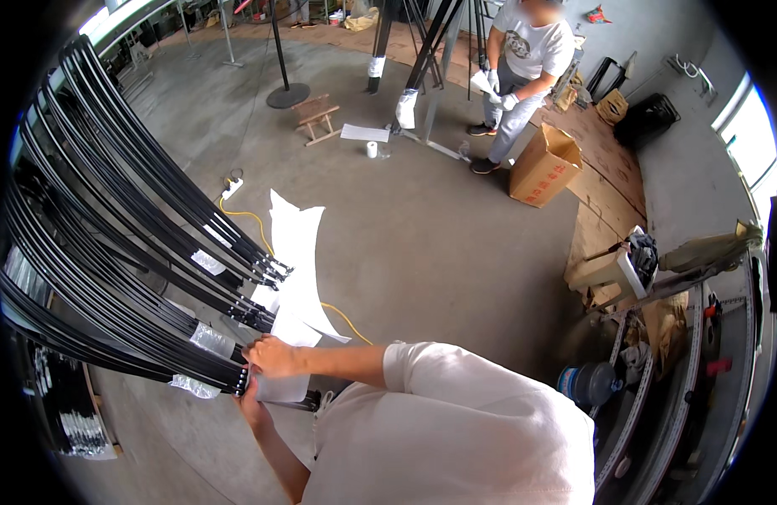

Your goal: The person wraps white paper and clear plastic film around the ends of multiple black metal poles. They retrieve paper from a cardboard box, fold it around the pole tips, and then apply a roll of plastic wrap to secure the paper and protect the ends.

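Long, thin black rods or tubes (144,324), gathered in several bundles, slope down from the left, with clear wrap (212,339) around some of them. At the near bundle's end, my right hand (273,356) is closed, fingers curled at the tips and on the edge of a thin white sheet (286,388). Just below, my left hand (252,406) pinches the same sheet against the underside of the rod ends. The sheet hangs beside the bundle end, partly behind my right forearm. My fingers hide some rod tips.
Larger white sheets (294,252) lie under the other bundle ends. A yellow cord (258,220) runs from a white power strip (233,187). Beyond are a wooden stool (315,116), a cardboard box (542,172) and a standing person (523,76) in gloves. At right are a water jug (586,383) and metal racks (683,396).
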Available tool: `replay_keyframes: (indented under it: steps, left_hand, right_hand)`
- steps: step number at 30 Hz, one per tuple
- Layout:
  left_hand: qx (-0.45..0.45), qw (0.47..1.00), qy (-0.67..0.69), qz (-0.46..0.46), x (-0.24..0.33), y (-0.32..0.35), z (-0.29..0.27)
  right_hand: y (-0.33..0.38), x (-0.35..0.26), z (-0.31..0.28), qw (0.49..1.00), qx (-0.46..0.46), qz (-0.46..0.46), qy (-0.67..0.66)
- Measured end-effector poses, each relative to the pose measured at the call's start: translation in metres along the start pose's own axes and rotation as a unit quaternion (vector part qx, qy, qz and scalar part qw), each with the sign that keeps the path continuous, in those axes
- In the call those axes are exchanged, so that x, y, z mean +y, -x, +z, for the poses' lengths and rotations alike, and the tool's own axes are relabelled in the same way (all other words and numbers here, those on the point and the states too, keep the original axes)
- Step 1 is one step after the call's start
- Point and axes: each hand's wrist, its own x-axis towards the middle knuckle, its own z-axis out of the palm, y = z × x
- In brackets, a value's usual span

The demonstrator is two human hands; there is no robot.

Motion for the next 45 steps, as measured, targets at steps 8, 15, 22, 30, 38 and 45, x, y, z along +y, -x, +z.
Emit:
replay_keyframes:
  steps: [8, 15, 22, 30, 38, 45]
  left_hand:
    - [-0.012, 0.998, 0.057, -0.035, 0.007, 0.014, 0.004]
    - [-0.017, 0.999, -0.002, -0.038, 0.002, 0.016, -0.006]
    - [-0.062, 0.996, 0.017, -0.062, 0.021, -0.001, 0.017]
    - [-0.195, 0.975, 0.072, -0.072, 0.029, -0.004, 0.002]
    - [-0.161, 0.977, 0.081, -0.112, 0.026, -0.002, 0.005]
    - [-0.106, 0.984, 0.088, -0.116, 0.010, -0.002, 0.009]
  right_hand:
    - [0.013, 0.010, 0.010, 0.972, 0.172, -0.147, -0.056]
    - [0.051, 0.007, 0.007, 0.975, 0.159, -0.035, -0.150]
    - [0.027, 0.022, 0.001, 0.977, 0.059, 0.039, -0.201]
    - [0.045, 0.009, 0.016, 0.954, 0.064, 0.047, -0.288]
    - [0.039, 0.013, 0.024, 0.967, 0.152, 0.010, -0.203]
    - [0.037, 0.008, 0.019, 0.960, 0.124, 0.079, -0.240]
